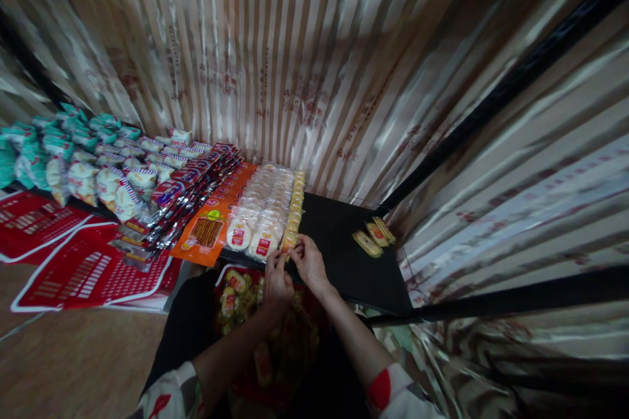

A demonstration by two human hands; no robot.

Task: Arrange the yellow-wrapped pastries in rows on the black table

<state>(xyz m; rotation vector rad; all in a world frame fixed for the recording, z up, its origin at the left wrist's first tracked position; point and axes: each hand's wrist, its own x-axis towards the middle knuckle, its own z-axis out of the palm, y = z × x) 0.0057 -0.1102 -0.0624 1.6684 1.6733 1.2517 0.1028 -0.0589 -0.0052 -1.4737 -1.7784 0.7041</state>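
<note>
Yellow snack packet (289,239) lies between the fingers (271,265)

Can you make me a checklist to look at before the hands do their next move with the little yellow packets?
1. Both hands at the row: ok; left hand and right hand meet at its near end.
2. Yellow packet row in line: ok, roughly straight beside the clear-wrapped biscuits.
3. More packets nearby: ok, a pile of packets sits below the hands.
4. Loose packets lined up: not ok; they lie apart on the black shelf.
5. Firm grip: cannot tell; fingers hide it.
</note>
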